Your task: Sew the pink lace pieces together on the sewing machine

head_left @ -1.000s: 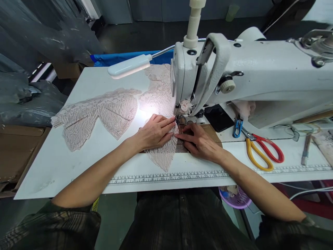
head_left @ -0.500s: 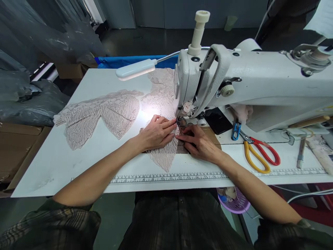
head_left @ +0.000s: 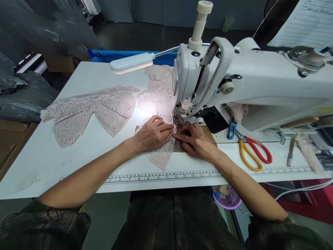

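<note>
A pale pink lace piece [head_left: 159, 158] runs under the needle area of a white sewing machine [head_left: 208, 74]. My left hand [head_left: 154, 134] is on the lace left of the presser foot [head_left: 178, 120], its fingers bent together and gripping the cloth. From the right, my right hand [head_left: 196, 143] meets it just in front of the foot, forefinger and thumb closed at the lace edge. Both fingertips nearly touch. Under my right hand lies a brown plate [head_left: 209, 135]. The exact grip at the seam is partly hidden by my fingers.
Another lace piece [head_left: 96, 111] lies on the white table at left. A lamp [head_left: 132, 63] lights the work. Right of the hands are a phone [head_left: 215, 119], blue thread snips [head_left: 231, 129] and red-and-yellow scissors [head_left: 251, 152]. A ruler strip [head_left: 166, 176] follows the front edge.
My left hand's fingers have drawn closer together and bent more on the lace. My right hand stays at the lace edge. The whole view has shifted slightly.
</note>
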`<state>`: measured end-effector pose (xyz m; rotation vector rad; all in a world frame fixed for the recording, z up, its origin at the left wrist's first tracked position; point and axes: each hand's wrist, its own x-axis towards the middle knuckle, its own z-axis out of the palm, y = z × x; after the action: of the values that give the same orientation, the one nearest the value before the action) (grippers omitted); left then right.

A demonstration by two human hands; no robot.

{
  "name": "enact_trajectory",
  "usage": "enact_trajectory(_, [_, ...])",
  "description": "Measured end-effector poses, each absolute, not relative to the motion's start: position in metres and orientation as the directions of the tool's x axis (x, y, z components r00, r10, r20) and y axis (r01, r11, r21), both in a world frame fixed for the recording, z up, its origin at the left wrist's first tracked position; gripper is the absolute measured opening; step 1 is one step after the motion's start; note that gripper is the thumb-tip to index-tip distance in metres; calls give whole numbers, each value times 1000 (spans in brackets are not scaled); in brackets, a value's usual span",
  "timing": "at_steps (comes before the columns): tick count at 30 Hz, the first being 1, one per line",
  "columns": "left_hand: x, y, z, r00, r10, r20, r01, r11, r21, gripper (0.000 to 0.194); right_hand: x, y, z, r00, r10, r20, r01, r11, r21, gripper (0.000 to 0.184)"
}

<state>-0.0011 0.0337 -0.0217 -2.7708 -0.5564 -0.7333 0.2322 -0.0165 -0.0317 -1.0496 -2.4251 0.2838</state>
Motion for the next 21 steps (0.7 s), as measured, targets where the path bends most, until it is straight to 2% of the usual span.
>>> enact_trajectory(6, [-5, 34, -10, 860, 355, 367, 398, -916, -46, 24, 231, -17, -28, -579, 755, 307, 694, 654, -301, 36])
enact_trajectory(13, [-4, 33, -6, 853, 438, 285, 470, -881, -50, 33, 226, -16, -27, -553, 785, 280, 738, 617, -274, 38])
enact_trajectory(21, [3, 38, -14, 817, 518, 255, 529, -848, 28, 39, 221, -12, -27, -504, 835, 220, 770, 550, -322, 38])
